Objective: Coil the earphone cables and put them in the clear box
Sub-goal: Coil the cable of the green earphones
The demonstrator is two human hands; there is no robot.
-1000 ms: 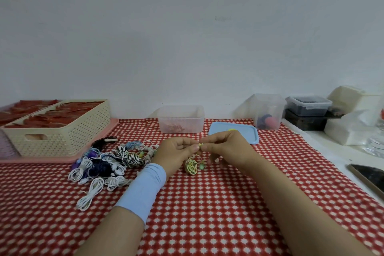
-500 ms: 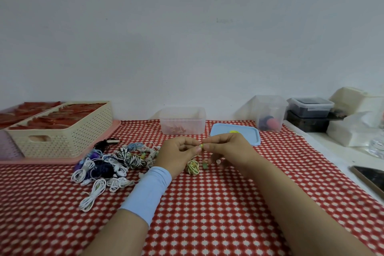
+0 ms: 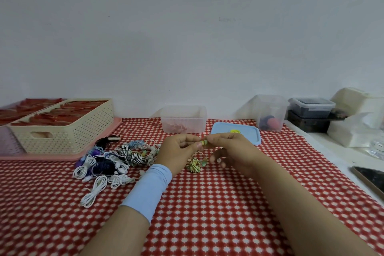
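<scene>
My left hand and my right hand meet above the table's middle, both pinching a yellow-green earphone at its earbud end. Its coiled cable hangs below the fingers onto the checked cloth. A pile of coiled earphones, white, striped, blue and purple, lies to the left of my left hand. The clear box stands open behind my hands with something reddish at its bottom. Its blue lid lies to the right with a small yellow item on it.
A cream basket on a pink tray stands at the left. A second clear container, dark boxes and white packs crowd the right. A phone lies at the right edge.
Both hands stay together at the earbud; the fingers have shifted slightly and the coil beneath has barely moved.
</scene>
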